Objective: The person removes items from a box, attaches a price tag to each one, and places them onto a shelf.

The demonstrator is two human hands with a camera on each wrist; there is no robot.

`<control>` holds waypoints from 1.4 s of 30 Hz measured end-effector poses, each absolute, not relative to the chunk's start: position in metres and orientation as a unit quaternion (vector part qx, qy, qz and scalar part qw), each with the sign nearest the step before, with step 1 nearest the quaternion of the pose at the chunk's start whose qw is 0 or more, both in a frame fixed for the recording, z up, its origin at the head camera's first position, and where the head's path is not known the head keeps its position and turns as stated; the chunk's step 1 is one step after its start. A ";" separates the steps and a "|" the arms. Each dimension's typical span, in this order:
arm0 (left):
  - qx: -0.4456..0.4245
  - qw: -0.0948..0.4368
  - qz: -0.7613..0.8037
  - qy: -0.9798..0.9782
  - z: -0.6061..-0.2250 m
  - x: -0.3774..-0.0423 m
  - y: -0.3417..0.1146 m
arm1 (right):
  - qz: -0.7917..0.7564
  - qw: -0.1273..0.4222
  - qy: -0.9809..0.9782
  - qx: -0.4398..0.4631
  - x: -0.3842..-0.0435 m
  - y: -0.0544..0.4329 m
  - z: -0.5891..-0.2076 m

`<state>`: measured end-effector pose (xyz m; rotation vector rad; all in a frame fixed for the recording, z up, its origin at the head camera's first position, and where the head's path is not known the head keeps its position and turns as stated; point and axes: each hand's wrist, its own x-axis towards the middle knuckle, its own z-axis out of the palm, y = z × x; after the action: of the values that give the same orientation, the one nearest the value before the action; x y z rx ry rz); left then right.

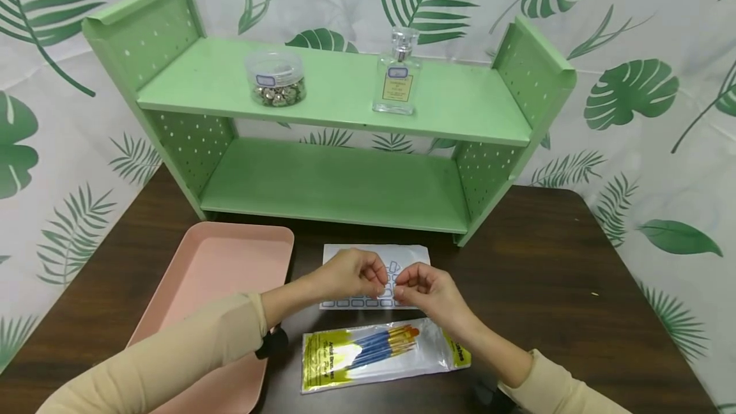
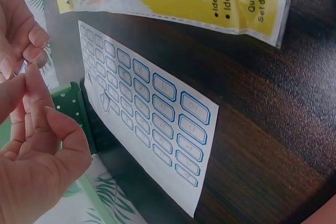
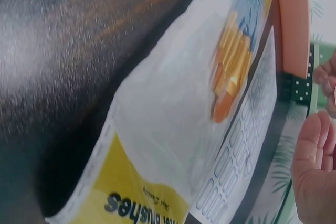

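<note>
Above a white sheet of blue-bordered labels (image 1: 414, 254), my two hands meet fingertip to fingertip. The left hand (image 1: 353, 273) pinches with thumb and index finger, and so does the right hand (image 1: 431, 291). Between their fingertips, the left wrist view shows a sliver of a small bluish-white label (image 2: 22, 68), mostly hidden by the fingers. Another label (image 2: 105, 102) lies askew on the sheet among the straight rows. Closer to me, a clear and yellow packet of paintbrushes (image 1: 385, 351) lies flat on the dark table. The right wrist view shows only part of the hands.
A green two-tier shelf (image 1: 339, 177) stands behind the sheet. On its upper board are a clear jar of small metallic pieces (image 1: 277, 82) and a glass perfume bottle (image 1: 397, 82), each bearing a blue-bordered label. Left of the sheet lies a pink tray (image 1: 230, 248), partly under my left forearm.
</note>
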<state>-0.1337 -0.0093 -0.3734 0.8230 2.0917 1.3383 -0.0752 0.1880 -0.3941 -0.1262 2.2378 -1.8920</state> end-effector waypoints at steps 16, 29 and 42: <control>0.310 0.269 0.482 0.774 -0.376 -0.126 -0.003 | -0.621 0.131 0.771 -0.043 -0.067 0.184 -0.400; 0.305 0.281 0.448 0.792 -0.390 -0.112 -0.001 | -0.548 0.131 0.822 -0.085 -0.054 0.187 -0.409; 0.293 0.292 0.416 0.810 -0.398 -0.099 0.002 | -0.479 0.123 0.859 -0.133 -0.046 0.186 -0.418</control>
<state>-0.0992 0.0021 -0.3979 0.7800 2.1578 1.1093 -0.0460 0.1857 -0.4179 -0.3883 2.5050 -1.3987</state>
